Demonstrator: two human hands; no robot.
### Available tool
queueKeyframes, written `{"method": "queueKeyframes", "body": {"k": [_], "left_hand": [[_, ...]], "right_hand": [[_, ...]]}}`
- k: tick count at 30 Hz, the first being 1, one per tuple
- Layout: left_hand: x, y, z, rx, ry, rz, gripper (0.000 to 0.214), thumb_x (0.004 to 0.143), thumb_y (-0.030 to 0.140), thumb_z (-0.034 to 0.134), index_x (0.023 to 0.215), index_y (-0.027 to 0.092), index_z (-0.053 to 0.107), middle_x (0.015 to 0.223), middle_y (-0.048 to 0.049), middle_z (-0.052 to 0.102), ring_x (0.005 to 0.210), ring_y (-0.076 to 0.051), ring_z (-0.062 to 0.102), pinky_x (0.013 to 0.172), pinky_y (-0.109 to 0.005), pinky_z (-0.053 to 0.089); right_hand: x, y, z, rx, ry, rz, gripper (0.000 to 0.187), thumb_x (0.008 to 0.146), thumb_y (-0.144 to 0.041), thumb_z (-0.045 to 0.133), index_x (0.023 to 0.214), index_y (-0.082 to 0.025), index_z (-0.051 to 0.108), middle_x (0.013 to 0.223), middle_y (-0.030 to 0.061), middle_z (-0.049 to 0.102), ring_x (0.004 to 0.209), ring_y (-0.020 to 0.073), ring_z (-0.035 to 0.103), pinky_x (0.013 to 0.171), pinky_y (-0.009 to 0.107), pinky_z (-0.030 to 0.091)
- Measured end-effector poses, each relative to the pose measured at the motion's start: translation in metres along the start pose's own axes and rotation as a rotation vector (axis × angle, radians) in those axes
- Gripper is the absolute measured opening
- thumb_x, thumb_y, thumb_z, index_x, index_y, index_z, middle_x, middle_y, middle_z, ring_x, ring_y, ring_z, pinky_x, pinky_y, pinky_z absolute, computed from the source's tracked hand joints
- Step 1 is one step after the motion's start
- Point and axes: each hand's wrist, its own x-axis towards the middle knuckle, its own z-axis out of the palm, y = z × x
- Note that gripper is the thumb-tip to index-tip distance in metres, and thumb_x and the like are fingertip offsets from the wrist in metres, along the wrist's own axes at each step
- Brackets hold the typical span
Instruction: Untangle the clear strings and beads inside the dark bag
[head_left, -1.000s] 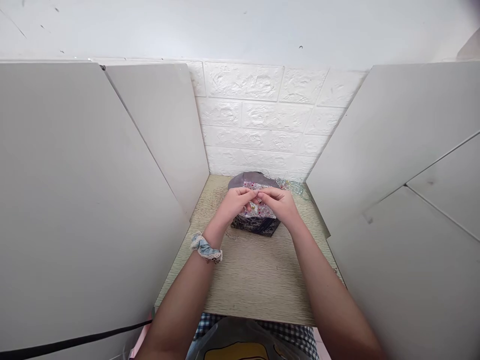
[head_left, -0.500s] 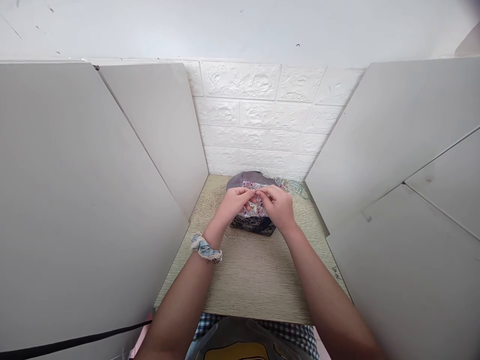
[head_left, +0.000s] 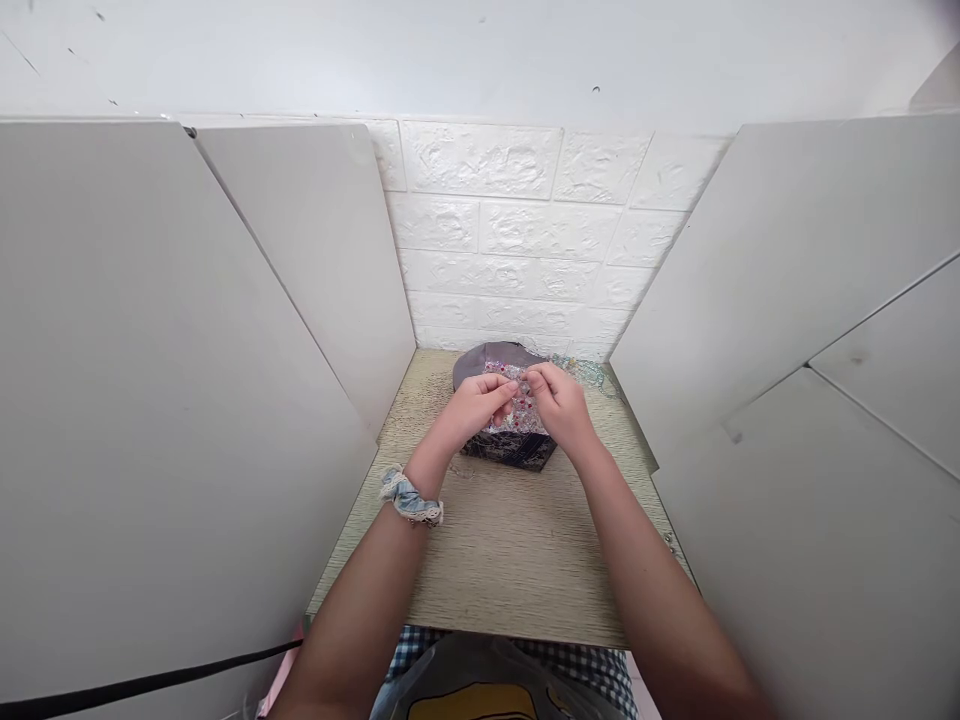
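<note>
My left hand [head_left: 484,403] and my right hand [head_left: 559,405] are raised over a dark patterned box [head_left: 514,450] at the back of the table. Small shiny beads [head_left: 526,412], mostly clear and pink with some red, fill the box. Thumb and forefinger of each hand are pinched together, with a small gap between the two hands. Whatever sits in either pinch is too small to make out. A grey rounded flap [head_left: 472,362] stands up behind the beads. Around my left wrist is a blue scrunchie with white lace [head_left: 411,497].
Pale blue-green bead strands [head_left: 589,373] lie behind and right of the box, near the white brick wall [head_left: 517,230]. A thin strand [head_left: 461,470] rests by its front left corner. White panels [head_left: 300,260] flank the wood-grain table [head_left: 517,560]; tiny pieces [head_left: 669,541] lie at its right edge.
My fingertips, together before, are now slightly apart. My right hand has shifted a little to the right and up, uncovering more of the beads; my left hand has barely moved.
</note>
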Motion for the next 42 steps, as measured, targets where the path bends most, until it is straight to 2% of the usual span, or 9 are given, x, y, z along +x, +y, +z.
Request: {"method": "queueKeyframes", "body": {"k": [2, 6, 9, 18, 25, 29, 33, 37, 42], "left_hand": [[0.000, 0.000, 0.000, -0.023, 0.013, 0.008, 0.027, 0.070, 0.040, 0.054, 0.065, 0.014, 0.047, 0.048, 0.0054, 0.037, 0.039, -0.003, 0.032, 0.038, -0.017, 0.023], [0.000, -0.001, -0.001, -0.046, 0.031, 0.010, 0.026, 0.072, 0.040, 0.053, 0.068, 0.014, 0.049, 0.045, 0.0070, 0.027, 0.037, -0.002, 0.024, 0.036, -0.017, 0.017], [-0.001, 0.000, -0.001, -0.058, 0.028, 0.027, 0.025, 0.073, 0.039, 0.052, 0.071, 0.014, 0.050, 0.043, 0.0075, 0.026, 0.036, -0.002, 0.022, 0.035, -0.017, 0.015], [-0.008, 0.006, 0.001, -0.216, -0.054, 0.134, 0.021, 0.075, 0.035, 0.051, 0.072, 0.014, 0.050, 0.037, 0.0063, 0.037, 0.038, -0.007, 0.042, 0.047, -0.020, 0.038], [-0.009, 0.007, -0.001, -0.372, -0.027, 0.168, 0.018, 0.073, 0.031, 0.054, 0.071, 0.013, 0.049, 0.043, 0.0083, 0.025, 0.038, -0.003, 0.030, 0.042, -0.016, 0.029], [-0.008, 0.005, -0.001, -0.365, -0.007, 0.154, 0.020, 0.072, 0.032, 0.055, 0.070, 0.013, 0.049, 0.045, 0.0078, 0.023, 0.038, -0.002, 0.024, 0.038, -0.015, 0.019], [-0.007, 0.004, -0.001, -0.318, -0.005, 0.153, 0.020, 0.073, 0.033, 0.055, 0.070, 0.014, 0.050, 0.045, 0.0075, 0.022, 0.038, -0.002, 0.023, 0.038, -0.016, 0.016], [-0.006, 0.002, -0.001, -0.265, -0.012, 0.132, 0.022, 0.074, 0.035, 0.053, 0.071, 0.013, 0.050, 0.046, 0.0071, 0.024, 0.039, -0.002, 0.024, 0.038, -0.016, 0.018], [-0.004, 0.000, -0.002, -0.203, -0.034, 0.115, 0.022, 0.075, 0.034, 0.051, 0.069, 0.013, 0.049, 0.053, 0.0032, 0.039, 0.047, -0.004, 0.040, 0.044, -0.017, 0.028]], "right_hand": [[0.000, 0.013, -0.002, -0.128, -0.081, 0.067, 0.021, 0.084, -0.027, 0.039, 0.076, -0.018, 0.056, 0.075, 0.0026, 0.057, 0.072, 0.0142, 0.050, 0.064, 0.024, 0.035], [-0.003, 0.039, -0.004, -0.404, -0.369, 0.191, 0.017, 0.073, -0.013, 0.046, 0.069, -0.017, 0.062, 0.073, 0.0046, 0.060, 0.070, 0.0157, 0.052, 0.063, 0.025, 0.034], [-0.007, 0.049, -0.002, -0.456, -0.447, 0.253, 0.016, 0.068, -0.010, 0.049, 0.066, -0.018, 0.063, 0.068, 0.0053, 0.061, 0.066, 0.0154, 0.053, 0.060, 0.024, 0.034], [-0.007, 0.044, 0.002, -0.464, -0.541, 0.328, 0.011, 0.071, -0.018, 0.055, 0.067, -0.016, 0.064, 0.067, 0.0063, 0.060, 0.061, 0.0130, 0.052, 0.057, 0.022, 0.034], [-0.005, 0.042, 0.004, -0.472, -0.563, 0.336, 0.010, 0.070, -0.020, 0.054, 0.073, -0.017, 0.064, 0.073, 0.0049, 0.060, 0.067, 0.0127, 0.053, 0.059, 0.020, 0.034], [-0.004, 0.038, 0.004, -0.485, -0.576, 0.321, 0.017, 0.074, -0.017, 0.050, 0.083, -0.017, 0.064, 0.081, 0.0062, 0.061, 0.076, 0.0134, 0.053, 0.067, 0.019, 0.035], [-0.003, 0.035, 0.005, -0.501, -0.599, 0.319, 0.019, 0.076, -0.015, 0.048, 0.085, -0.018, 0.064, 0.084, 0.0065, 0.061, 0.079, 0.0138, 0.053, 0.071, 0.020, 0.035], [-0.005, 0.035, 0.005, -0.510, -0.578, 0.309, 0.020, 0.075, -0.013, 0.046, 0.084, -0.017, 0.064, 0.085, 0.0062, 0.060, 0.076, 0.0136, 0.053, 0.067, 0.021, 0.035], [-0.005, 0.039, 0.004, -0.484, -0.563, 0.267, 0.016, 0.072, -0.013, 0.049, 0.079, -0.018, 0.063, 0.085, 0.0043, 0.060, 0.074, 0.0128, 0.053, 0.064, 0.020, 0.034]]}}
